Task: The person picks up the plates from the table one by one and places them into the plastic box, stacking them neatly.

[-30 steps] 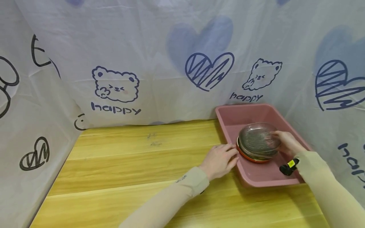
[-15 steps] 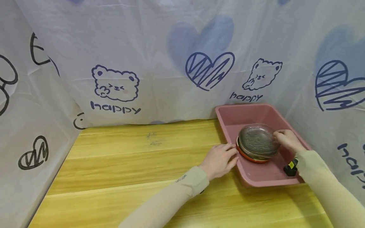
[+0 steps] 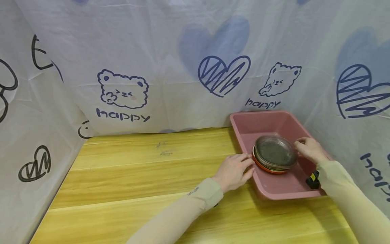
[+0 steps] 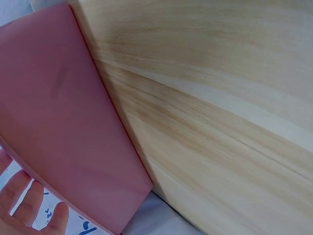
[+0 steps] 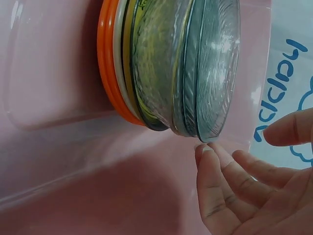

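Observation:
In the pink basin (image 3: 290, 189) stands a stack of round dishes, with a clear glass dish (image 3: 275, 151) on top. The right wrist view shows the stack from the side: a ribbed glass dish (image 5: 215, 68) at one end, an orange plate (image 5: 108, 63) at the other, with cream, yellow and clear layers between. My right hand (image 3: 309, 149) is beside the stack. Its fingertips are at the glass rim, the thumb apart; whether they touch it I cannot tell. My left hand (image 3: 234, 171) rests its fingers (image 4: 29, 200) at the basin's left rim.
The basin stands on a wooden table (image 3: 128, 179), close to the right side. A white cloth (image 3: 170, 67) with printed hearts and bears hangs behind and at both sides. A black device with a yellow mark (image 3: 313, 179) sits at my right wrist.
The top glass dish has come down and now lies lower on the stack. My right hand's fingers have moved off it, slightly to the right. The left hand has stayed at the rim.

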Demonstrator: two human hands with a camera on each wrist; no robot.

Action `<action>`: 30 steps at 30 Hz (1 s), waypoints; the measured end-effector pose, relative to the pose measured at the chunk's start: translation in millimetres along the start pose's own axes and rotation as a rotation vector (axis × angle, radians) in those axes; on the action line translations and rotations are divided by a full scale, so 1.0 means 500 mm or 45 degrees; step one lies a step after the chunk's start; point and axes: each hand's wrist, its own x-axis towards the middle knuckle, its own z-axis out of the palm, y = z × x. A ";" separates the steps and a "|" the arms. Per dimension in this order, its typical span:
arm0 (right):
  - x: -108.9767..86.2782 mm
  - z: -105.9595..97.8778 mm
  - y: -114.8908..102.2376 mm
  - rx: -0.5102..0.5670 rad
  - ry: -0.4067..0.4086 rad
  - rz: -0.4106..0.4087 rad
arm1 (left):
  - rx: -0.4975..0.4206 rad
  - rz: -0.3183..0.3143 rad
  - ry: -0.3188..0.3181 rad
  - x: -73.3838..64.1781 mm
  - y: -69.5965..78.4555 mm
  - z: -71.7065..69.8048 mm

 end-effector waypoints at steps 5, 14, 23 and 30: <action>0.009 -0.001 0.000 -0.076 0.029 -0.018 | 0.012 0.005 0.005 0.000 0.001 -0.004; 0.017 0.016 -0.005 -0.258 0.029 -0.049 | 0.018 -0.012 -0.023 -0.002 0.003 -0.004; 0.026 0.034 -0.003 -0.286 -0.053 -0.006 | 0.036 0.004 0.028 -0.002 0.001 0.004; 0.031 0.041 -0.005 -0.318 -0.079 -0.009 | 0.037 0.003 0.040 -0.003 0.002 0.004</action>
